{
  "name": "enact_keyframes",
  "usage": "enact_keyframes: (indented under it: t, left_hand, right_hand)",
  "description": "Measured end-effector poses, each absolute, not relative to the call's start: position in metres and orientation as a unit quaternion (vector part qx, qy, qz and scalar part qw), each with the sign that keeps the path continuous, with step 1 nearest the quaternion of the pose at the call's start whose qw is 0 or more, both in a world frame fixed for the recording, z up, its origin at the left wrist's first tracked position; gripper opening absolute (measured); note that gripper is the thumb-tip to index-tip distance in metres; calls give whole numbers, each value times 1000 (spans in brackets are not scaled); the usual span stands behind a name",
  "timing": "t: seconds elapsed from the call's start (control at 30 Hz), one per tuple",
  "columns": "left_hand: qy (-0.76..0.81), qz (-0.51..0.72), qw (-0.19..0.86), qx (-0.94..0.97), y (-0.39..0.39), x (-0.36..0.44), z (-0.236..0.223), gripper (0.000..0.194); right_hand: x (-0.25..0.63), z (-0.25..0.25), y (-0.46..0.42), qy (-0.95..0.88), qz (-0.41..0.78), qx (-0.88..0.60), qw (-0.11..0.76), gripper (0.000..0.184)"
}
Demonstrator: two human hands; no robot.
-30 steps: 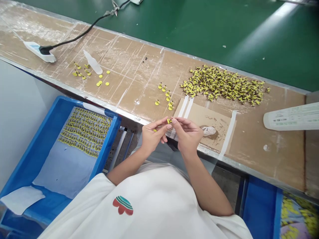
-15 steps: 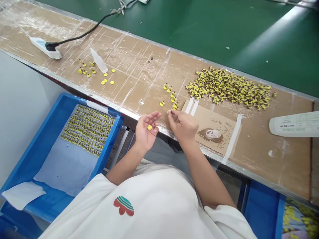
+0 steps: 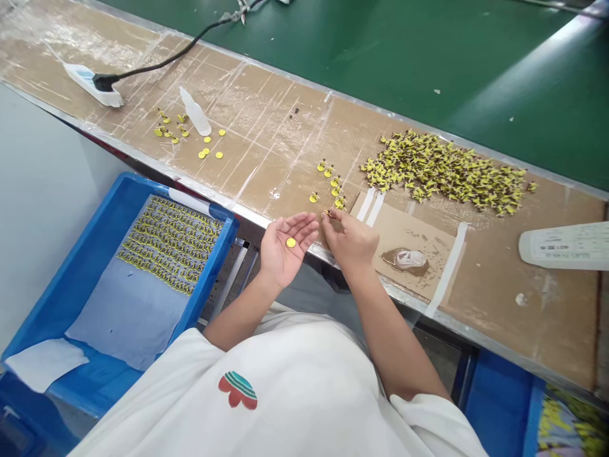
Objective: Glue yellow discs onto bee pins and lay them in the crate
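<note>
In front of me the left hand (image 3: pixel 284 259) lies palm up, fingers extended and clamped on nothing, a yellow disc (image 3: pixel 290 242) resting in its palm. Just beside it, the right hand (image 3: pixel 353 241) has thumb and fingertips pinched together on a small figure (image 3: pixel 327 214) at the near edge of the counter (image 3: pixel 514 336). Just beyond stand several yellow-based figures (image 3: pixel 335 181); a yellow-and-brown heap (image 3: pixel 442 171) spreads farther right.

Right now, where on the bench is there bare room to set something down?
Mostly bare: between the loose discs and the small figure group, barring dark specks; also in front of the large bottle, right of the cardboard pad, barring a pale blob. Crowded: the figure heap.
</note>
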State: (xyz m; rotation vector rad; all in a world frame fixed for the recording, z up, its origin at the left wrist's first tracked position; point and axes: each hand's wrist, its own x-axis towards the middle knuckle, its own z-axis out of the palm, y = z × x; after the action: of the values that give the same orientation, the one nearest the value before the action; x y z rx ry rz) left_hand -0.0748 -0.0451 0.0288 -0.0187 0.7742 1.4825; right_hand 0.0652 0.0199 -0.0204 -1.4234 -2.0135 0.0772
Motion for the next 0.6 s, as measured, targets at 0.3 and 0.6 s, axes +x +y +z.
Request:
enact_keyframes:
  t: [0.3, 0.6]
  left_hand:
    - [320, 670, 670, -10, -49, -77, 36, 37]
    - [294, 622, 724, 58, -53, -50, 39, 42]
  right_hand:
    - [82, -8, -4, -769, -36, -497, 401, 16]
    - [80, 30, -50, -790, 241, -392, 405, 25]
